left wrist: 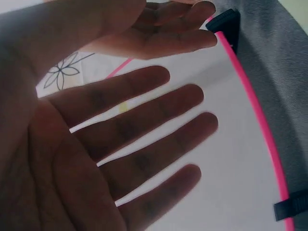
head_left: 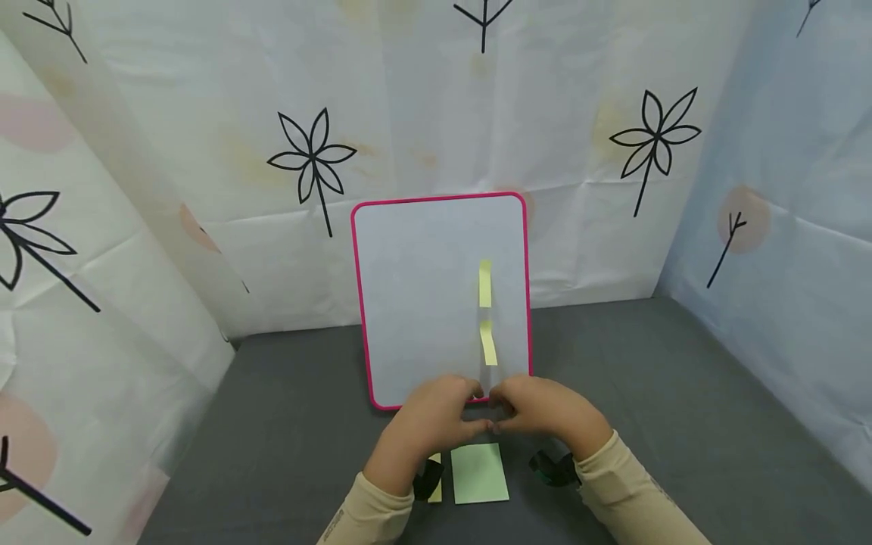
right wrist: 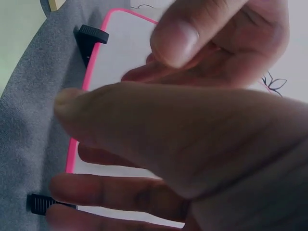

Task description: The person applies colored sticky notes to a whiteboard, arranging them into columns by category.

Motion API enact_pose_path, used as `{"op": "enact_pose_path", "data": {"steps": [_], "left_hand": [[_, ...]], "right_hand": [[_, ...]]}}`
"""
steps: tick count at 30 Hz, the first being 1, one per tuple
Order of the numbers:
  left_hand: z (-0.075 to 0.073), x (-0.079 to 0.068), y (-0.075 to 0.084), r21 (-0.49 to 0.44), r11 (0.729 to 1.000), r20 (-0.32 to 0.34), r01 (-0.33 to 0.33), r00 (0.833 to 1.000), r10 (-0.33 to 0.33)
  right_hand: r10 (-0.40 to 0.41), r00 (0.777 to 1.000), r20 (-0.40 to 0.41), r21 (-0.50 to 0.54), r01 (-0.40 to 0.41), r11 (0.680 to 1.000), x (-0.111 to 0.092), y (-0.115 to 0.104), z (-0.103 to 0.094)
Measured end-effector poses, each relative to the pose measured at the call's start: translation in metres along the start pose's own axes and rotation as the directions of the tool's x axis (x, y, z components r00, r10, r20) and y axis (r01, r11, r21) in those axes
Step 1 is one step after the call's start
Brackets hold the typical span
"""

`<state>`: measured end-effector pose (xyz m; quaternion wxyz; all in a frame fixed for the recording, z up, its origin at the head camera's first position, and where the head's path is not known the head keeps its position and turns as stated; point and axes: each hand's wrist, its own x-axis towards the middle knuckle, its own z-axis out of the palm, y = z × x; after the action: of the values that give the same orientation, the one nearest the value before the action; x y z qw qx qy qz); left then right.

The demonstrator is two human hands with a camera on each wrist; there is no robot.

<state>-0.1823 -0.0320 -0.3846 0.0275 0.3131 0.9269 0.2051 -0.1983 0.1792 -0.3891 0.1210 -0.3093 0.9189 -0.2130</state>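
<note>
A whiteboard [head_left: 422, 295] with a pink frame leans near the back wall. Two pale yellow paper strips [head_left: 485, 284] are on its right side, one above the other. My left hand [head_left: 439, 412] and right hand [head_left: 552, 409] meet at the board's lower edge, thumb tips close together or touching. Nothing shows between them. In the left wrist view, the left hand's fingers [left wrist: 159, 108] are extended and spread in front of the board. The right wrist view shows the right thumb [right wrist: 110, 108] stretched out and fingers fairly straight.
A light green square of paper [head_left: 480, 474] lies on the grey tabletop [head_left: 293, 431] below the hands. Left of it, a yellow paper piece [head_left: 435, 492] is partly hidden by the left wrist. Black clips [right wrist: 94, 34] sit along the board's lower edge. Patterned cloth [head_left: 422, 113] encloses the table.
</note>
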Motion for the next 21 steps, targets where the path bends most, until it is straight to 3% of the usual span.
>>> {"op": "enact_pose_path", "data": {"steps": [4,12,21], "left_hand": [[0.005,-0.007,-0.009,-0.037,0.999,0.025,0.004,1.0,-0.003],[0.008,-0.028,-0.02,-0.043,0.999,-0.005,-0.014,1.0,0.014],[0.027,-0.048,-0.031,0.001,1.0,0.043,-0.016,0.999,0.016]], "right_hand": [[0.02,1.0,0.015,-0.013,-0.019,1.0,0.0,0.001,0.0],[0.043,0.999,0.006,-0.053,-0.043,0.998,0.0,-0.006,0.001],[-0.146,0.989,-0.014,-0.165,0.142,0.976,-0.002,-0.013,0.027]]}}
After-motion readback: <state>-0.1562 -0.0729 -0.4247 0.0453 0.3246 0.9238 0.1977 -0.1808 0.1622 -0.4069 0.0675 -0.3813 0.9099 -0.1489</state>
